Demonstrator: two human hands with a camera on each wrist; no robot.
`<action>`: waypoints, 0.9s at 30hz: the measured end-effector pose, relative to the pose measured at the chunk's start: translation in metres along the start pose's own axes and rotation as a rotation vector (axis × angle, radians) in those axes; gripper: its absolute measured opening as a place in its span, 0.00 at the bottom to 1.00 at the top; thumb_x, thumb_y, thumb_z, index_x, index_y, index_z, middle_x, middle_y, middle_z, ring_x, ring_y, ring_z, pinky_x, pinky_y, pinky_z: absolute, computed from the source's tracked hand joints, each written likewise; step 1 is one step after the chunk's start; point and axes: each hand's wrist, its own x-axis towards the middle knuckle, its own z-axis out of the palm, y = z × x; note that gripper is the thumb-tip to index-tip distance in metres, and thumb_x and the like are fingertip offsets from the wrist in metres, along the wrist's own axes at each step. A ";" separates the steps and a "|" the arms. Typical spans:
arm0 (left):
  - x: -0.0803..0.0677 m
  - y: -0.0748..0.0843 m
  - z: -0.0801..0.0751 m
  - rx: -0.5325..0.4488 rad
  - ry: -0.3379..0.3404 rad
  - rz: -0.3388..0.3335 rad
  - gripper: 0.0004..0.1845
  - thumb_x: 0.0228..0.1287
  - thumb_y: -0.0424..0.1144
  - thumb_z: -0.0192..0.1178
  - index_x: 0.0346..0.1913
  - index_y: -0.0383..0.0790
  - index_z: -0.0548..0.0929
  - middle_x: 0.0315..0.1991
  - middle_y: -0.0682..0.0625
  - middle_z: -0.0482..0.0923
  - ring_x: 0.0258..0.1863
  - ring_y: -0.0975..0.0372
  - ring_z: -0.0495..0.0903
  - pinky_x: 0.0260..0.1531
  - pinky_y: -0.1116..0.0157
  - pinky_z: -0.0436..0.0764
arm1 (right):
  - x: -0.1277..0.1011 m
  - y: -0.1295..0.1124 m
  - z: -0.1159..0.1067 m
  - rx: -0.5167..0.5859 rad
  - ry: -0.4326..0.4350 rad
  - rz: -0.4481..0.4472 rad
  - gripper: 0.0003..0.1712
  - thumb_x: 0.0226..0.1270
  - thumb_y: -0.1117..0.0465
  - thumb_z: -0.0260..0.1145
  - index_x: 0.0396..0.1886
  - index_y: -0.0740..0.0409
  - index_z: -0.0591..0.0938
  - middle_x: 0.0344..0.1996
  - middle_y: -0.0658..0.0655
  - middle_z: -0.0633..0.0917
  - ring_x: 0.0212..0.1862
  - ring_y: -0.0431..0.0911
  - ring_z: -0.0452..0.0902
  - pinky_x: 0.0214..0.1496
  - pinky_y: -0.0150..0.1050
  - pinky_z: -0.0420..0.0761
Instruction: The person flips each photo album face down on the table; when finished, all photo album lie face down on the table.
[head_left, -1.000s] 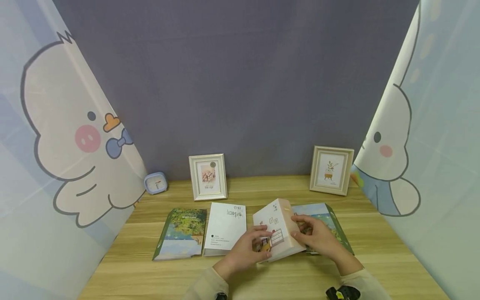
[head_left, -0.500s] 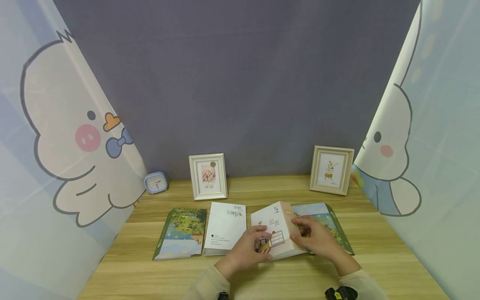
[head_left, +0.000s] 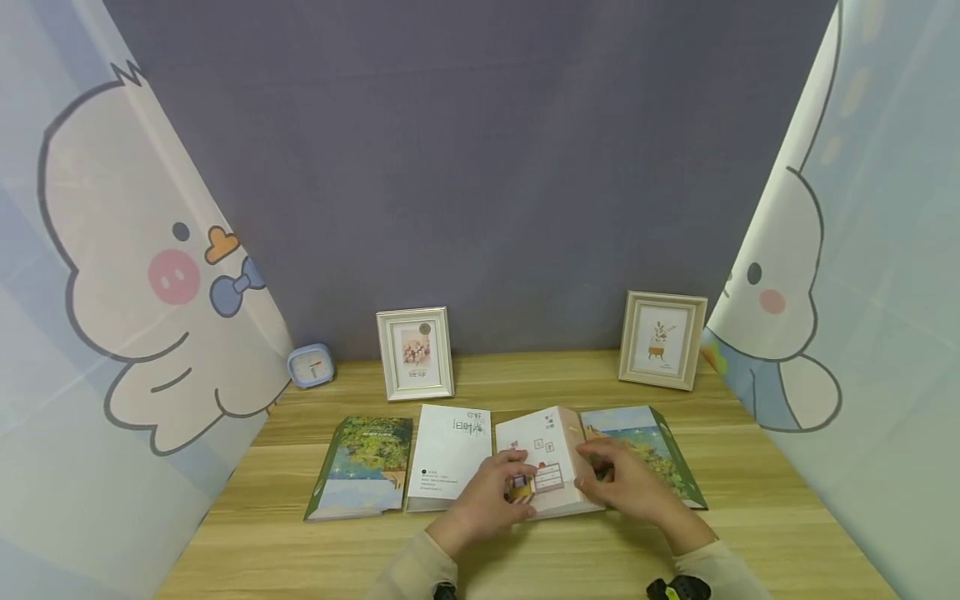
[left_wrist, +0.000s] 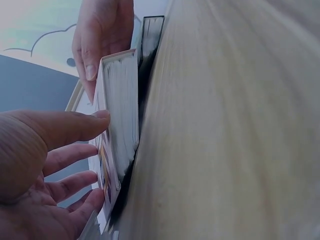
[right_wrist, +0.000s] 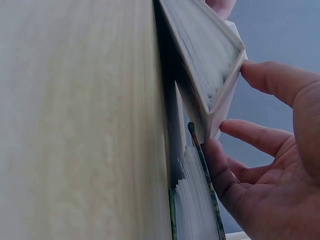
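Note:
A thick photo album (head_left: 551,450) with a pale cover and pink spine lies slightly tilted between my hands, its spine side raised. My left hand (head_left: 491,492) rests its fingertips on the printed cover, while its thumb (left_wrist: 90,125) touches the cover's near edge. On the other side my right hand (head_left: 626,475) touches the spine with its fingertips and thumb (right_wrist: 270,77). The spine side overlaps a green-edged album (head_left: 637,429) on the right, whose near part my right hand hides. A white album (head_left: 450,450) lies close on the left.
Another green-edged album (head_left: 363,462) lies at the far left of the row. Behind stand a blue clock (head_left: 311,365) and two picture frames, one left frame (head_left: 416,354) and one right frame (head_left: 663,340). A grey curtain (head_left: 480,183) closes the back of the wooden table (head_left: 525,558).
The pale album has come down flatter and shifted slightly left, its spine lower than before. Both hands have moved with it, the right hand slightly left and downward.

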 end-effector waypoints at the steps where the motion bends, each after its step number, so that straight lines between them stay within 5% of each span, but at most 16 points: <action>1: 0.000 0.000 -0.001 0.010 0.000 0.003 0.29 0.55 0.40 0.81 0.61 0.45 0.86 0.74 0.47 0.71 0.77 0.45 0.63 0.75 0.45 0.64 | 0.000 0.000 0.001 0.009 -0.009 -0.006 0.32 0.70 0.54 0.75 0.66 0.68 0.80 0.66 0.67 0.75 0.48 0.50 0.79 0.39 0.35 0.84; 8: -0.003 0.004 -0.002 0.078 -0.010 0.032 0.26 0.54 0.40 0.81 0.58 0.43 0.88 0.72 0.45 0.73 0.74 0.45 0.67 0.74 0.48 0.67 | -0.001 0.001 0.005 0.055 -0.094 -0.049 0.32 0.70 0.57 0.75 0.68 0.70 0.78 0.68 0.70 0.71 0.54 0.54 0.78 0.45 0.36 0.86; 27: -0.001 0.000 0.000 0.090 -0.015 0.034 0.27 0.56 0.41 0.80 0.60 0.45 0.88 0.73 0.47 0.72 0.75 0.47 0.65 0.74 0.49 0.67 | -0.001 0.000 0.003 0.054 -0.091 -0.025 0.32 0.67 0.61 0.78 0.68 0.67 0.79 0.69 0.69 0.71 0.55 0.56 0.76 0.45 0.36 0.86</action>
